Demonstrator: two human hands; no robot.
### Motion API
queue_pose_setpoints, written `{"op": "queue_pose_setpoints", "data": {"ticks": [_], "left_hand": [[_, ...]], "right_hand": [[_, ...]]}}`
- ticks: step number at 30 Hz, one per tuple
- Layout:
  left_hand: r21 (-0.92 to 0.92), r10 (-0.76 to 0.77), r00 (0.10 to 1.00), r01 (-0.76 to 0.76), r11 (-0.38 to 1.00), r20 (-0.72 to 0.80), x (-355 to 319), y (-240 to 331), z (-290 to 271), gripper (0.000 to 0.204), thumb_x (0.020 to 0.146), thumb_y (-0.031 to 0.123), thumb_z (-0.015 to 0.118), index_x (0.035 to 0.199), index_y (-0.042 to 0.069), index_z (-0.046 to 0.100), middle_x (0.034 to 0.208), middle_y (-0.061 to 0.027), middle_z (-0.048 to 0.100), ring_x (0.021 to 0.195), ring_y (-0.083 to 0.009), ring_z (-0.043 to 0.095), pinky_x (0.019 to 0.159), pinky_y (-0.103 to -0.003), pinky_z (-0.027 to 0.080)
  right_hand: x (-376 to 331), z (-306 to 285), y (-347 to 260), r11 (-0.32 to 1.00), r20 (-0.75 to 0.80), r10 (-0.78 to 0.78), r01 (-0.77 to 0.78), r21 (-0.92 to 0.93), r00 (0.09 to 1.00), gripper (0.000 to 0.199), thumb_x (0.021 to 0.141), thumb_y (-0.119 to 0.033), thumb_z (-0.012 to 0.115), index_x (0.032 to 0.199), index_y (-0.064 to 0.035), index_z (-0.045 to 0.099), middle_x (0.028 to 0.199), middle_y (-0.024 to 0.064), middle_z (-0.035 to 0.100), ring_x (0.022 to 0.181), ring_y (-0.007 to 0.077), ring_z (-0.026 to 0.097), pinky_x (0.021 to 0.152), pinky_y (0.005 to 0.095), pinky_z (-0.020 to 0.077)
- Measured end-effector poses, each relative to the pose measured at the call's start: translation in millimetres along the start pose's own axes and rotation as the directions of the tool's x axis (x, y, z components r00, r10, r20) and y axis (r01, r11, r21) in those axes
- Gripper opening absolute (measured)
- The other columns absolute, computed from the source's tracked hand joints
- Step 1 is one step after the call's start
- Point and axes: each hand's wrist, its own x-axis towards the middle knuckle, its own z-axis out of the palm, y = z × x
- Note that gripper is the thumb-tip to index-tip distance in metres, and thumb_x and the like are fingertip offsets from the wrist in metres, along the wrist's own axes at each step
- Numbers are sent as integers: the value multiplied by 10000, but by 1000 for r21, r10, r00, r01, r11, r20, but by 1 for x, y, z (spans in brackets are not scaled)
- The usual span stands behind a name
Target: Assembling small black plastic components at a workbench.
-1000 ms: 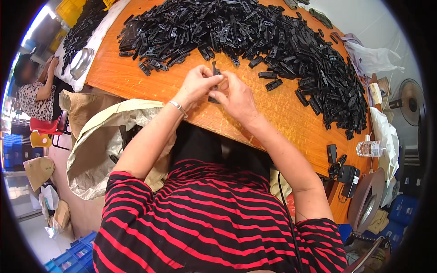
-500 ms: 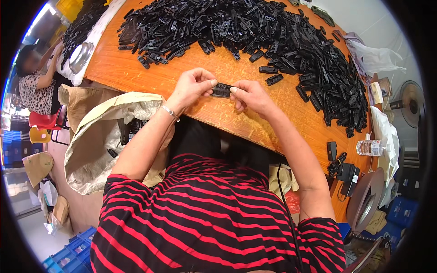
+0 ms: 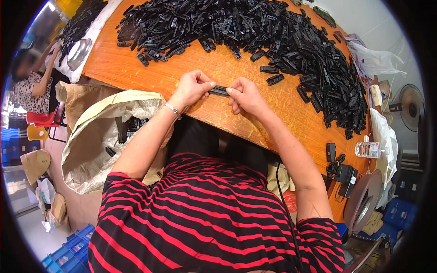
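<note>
Between my two hands is a small, narrow black plastic part (image 3: 219, 90), held over the near edge of the wooden table (image 3: 191, 63). My left hand (image 3: 193, 89) pinches its left end between thumb and fingers. At the other end, my right hand (image 3: 246, 94) grips it the same way, fingers curled beneath. The fingertips cover both ends of the part. Beyond my hands, a large pile of similar black plastic parts (image 3: 218, 25) spreads across the far side and curves down the right. A few single parts (image 3: 275, 79) lie apart at its inner edge.
An open woven sack (image 3: 86, 157) with black parts inside stands beside my left arm. A bottle (image 3: 368, 149) and a black power adapter (image 3: 347, 174) with a cable lie at the right. A person (image 3: 34, 84) sits at another pile on the far left.
The black part has tilted, so its face now looks narrower. My right hand has shifted slightly, its fingers more curled under. Both hands keep their hold.
</note>
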Motion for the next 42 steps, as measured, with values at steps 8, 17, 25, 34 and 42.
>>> {"op": "queue_pose_setpoints", "data": {"ticks": [8,17,25,34,42], "left_hand": [[191,-31,998,20,981,59,9,7,-4,200,870,146,712,834,22,559,659,-26,595,524,-75,532,459,-213,426],[414,-28,995,-14,910,94,12,11,-3,224,881,155,696,808,30,524,643,-34,588,503,-90,539,456,-242,436],[464,186,983,-163,871,-5,-12,-2,-10,190,856,114,693,771,31,544,634,-15,562,555,-91,532,497,-263,430],[716,268,961,-140,684,-68,-179,63,-153,136,736,57,694,753,13,567,681,-57,523,626,-175,525,611,-310,434],[780,418,907,-298,551,51,-120,70,-108,123,784,81,691,877,41,623,887,-109,597,751,-297,593,684,-368,489]], "right_hand": [[5,-3,-11,989,38,139,-137,-57,990,125,931,-79,569,922,-3,471,601,75,567,393,127,494,330,275,372],[7,1,-7,985,3,165,-165,-44,986,165,938,-89,586,921,-14,440,586,75,567,375,127,474,322,278,351],[1,-2,6,994,-9,42,-43,-96,999,215,913,-147,639,917,-5,478,626,76,606,396,115,513,348,269,390],[-14,-98,3,478,-272,-512,8,-878,815,314,788,-56,674,1093,-84,604,1050,133,576,930,364,612,795,435,510],[17,-109,9,239,-27,-529,118,-964,848,400,789,-66,675,1170,-141,580,1035,157,547,858,370,623,727,451,516]]}}
